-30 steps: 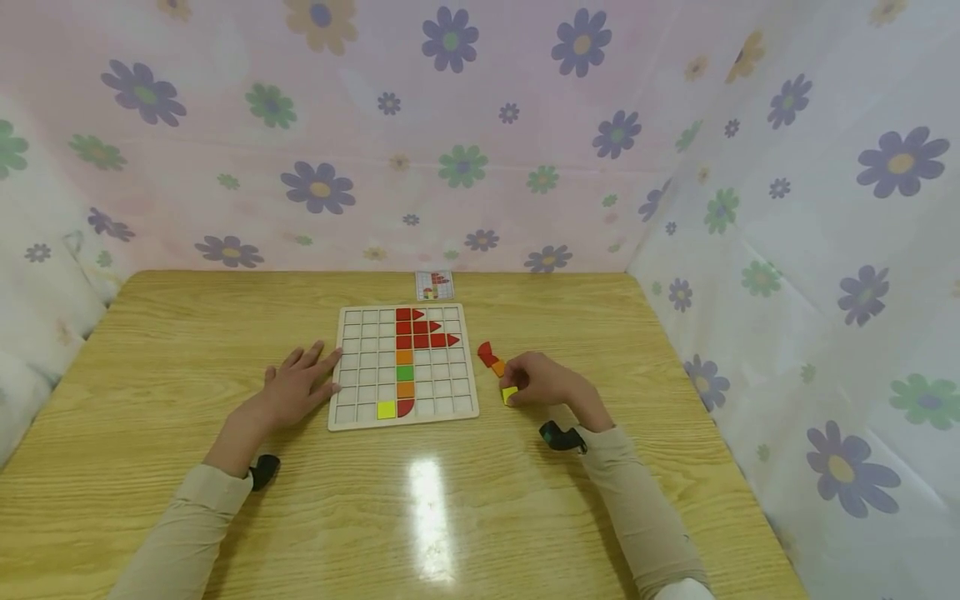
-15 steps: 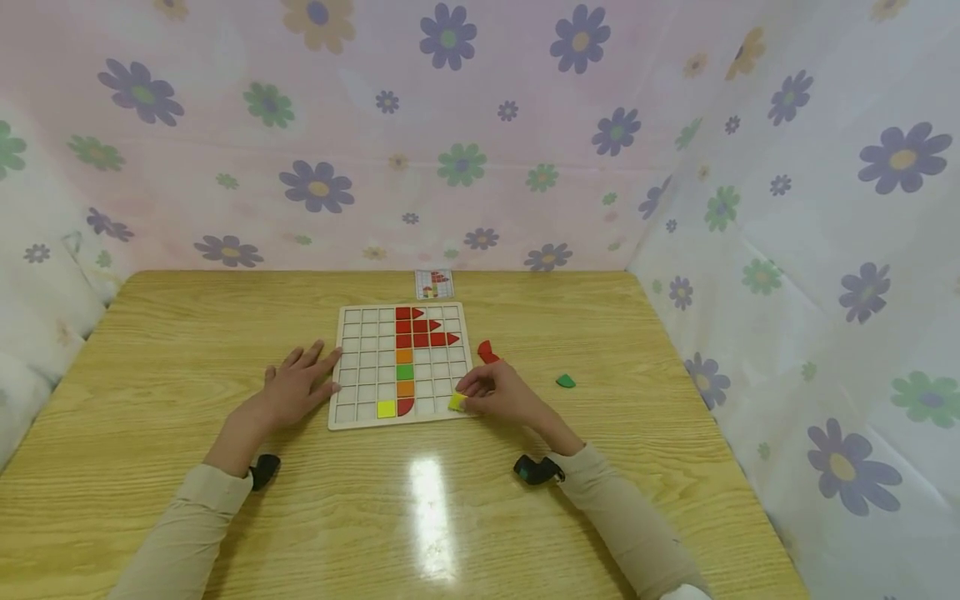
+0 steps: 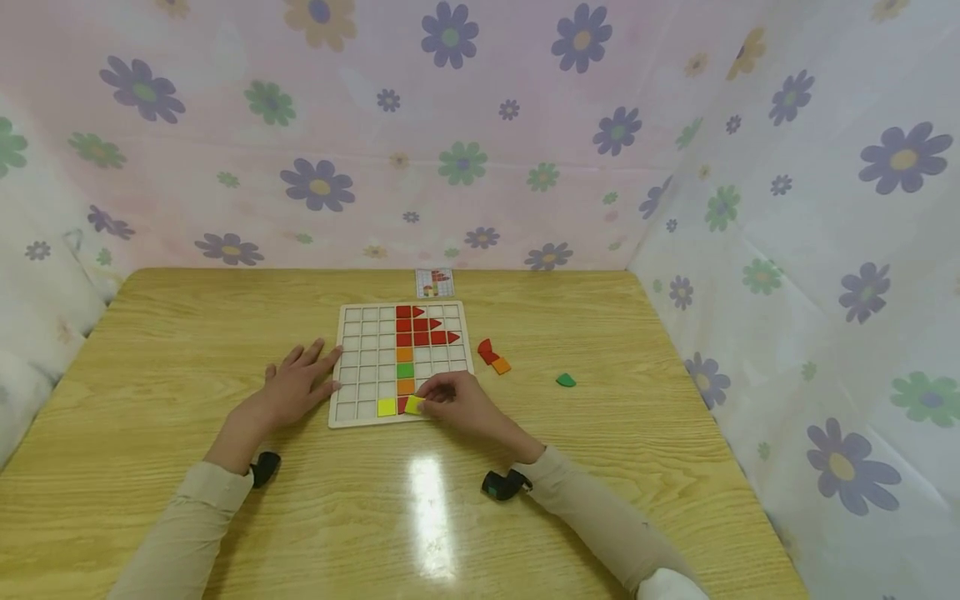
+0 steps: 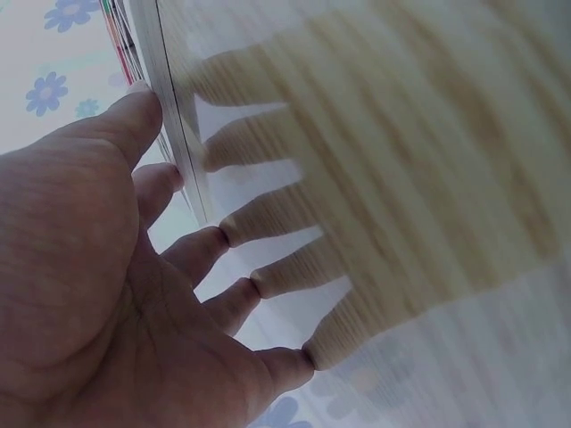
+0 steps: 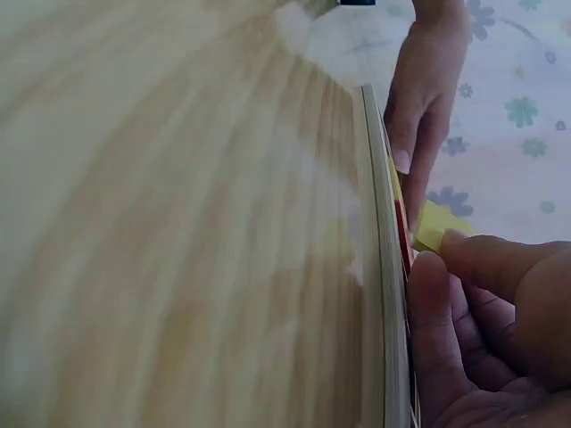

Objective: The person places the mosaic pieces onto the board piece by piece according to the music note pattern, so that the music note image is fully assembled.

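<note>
My right hand pinches a yellow square tile between thumb and fingers. In the head view that tile overlaps the red rounded piece in the bottom row of the wooden grid board. Left of it lies another yellow square. Above, a column runs through orange, green and orange squares up to rows of red squares and triangles. My left hand is spread flat on the table, fingers straight, with its thumb and forefinger at the board's left edge.
Right of the board lie red curved pieces with an orange square beside them. A green rounded piece sits farther right. Behind the board is a small pattern card. Flowered cloth hangs behind the table.
My right hand has carried the yellow tile left from the loose pieces to over the board's bottom row, uncovering the orange square and green piece. My left hand has stayed put.
</note>
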A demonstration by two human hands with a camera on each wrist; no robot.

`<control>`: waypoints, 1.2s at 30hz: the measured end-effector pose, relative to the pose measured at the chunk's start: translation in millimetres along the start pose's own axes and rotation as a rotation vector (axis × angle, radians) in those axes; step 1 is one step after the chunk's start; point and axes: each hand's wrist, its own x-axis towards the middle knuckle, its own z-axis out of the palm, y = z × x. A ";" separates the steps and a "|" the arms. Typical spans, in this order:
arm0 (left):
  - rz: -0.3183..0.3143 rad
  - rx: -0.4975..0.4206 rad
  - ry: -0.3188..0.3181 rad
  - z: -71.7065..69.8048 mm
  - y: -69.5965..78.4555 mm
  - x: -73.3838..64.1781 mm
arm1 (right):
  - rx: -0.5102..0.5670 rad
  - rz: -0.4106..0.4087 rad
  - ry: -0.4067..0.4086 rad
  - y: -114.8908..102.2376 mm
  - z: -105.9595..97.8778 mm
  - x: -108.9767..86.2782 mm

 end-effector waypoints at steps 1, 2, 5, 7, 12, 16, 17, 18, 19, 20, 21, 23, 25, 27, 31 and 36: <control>0.001 0.006 0.001 0.1 -0.5 0.4 | 0.003 0.003 -0.004 -1.5 3.1 1.5; -0.001 0.008 -0.001 0.0 -0.8 0.6 | 0.001 0.005 -0.007 -3.1 5.9 2.8; -0.003 0.017 0.000 0.3 -1.6 1.1 | 0.003 -0.017 -0.010 -5.2 13.4 6.6; -0.006 0.022 -0.002 0.3 -1.3 1.4 | -0.009 -0.026 0.002 -5.0 17.0 8.7; -0.006 0.021 -0.001 0.5 -0.6 1.0 | -0.028 -0.035 0.030 -6.1 20.5 12.3; -0.007 0.025 0.000 0.6 -0.8 1.0 | -0.016 -0.044 0.049 -6.2 22.0 15.6; -0.007 0.025 0.000 0.6 -1.0 1.0 | -0.018 -0.044 0.055 -6.2 22.4 16.7; -0.008 0.026 0.001 0.5 -1.1 0.9 | -0.019 -0.045 0.060 -6.6 22.9 17.6; -0.008 0.026 0.001 0.4 -1.2 0.9 | -0.019 -0.043 0.065 -7.0 23.4 18.6; -0.009 0.026 0.000 0.2 -1.1 0.8 | -0.020 -0.042 0.071 -7.7 23.9 19.6; -0.009 0.024 0.000 0.1 -1.1 0.7 | -0.025 -0.041 0.078 -8.3 24.5 20.7; -0.010 0.021 0.000 -0.3 -1.4 0.3 | -0.035 -0.040 0.090 -10.9 25.6 22.5; -0.011 0.020 -0.001 -0.5 -1.4 -0.1 | -0.042 -0.046 0.096 -13.3 26.4 24.1; -0.011 0.020 -0.002 -0.5 -1.5 -0.1 | -0.059 -0.056 0.109 -15.1 26.3 26.1; 0.000 0.015 -0.002 -0.2 -1.5 0.8 | -0.097 -0.086 0.151 -19.4 23.1 31.6; -0.004 0.023 -0.002 0.1 -1.4 1.2 | -0.138 -0.088 0.151 -23.3 20.0 39.5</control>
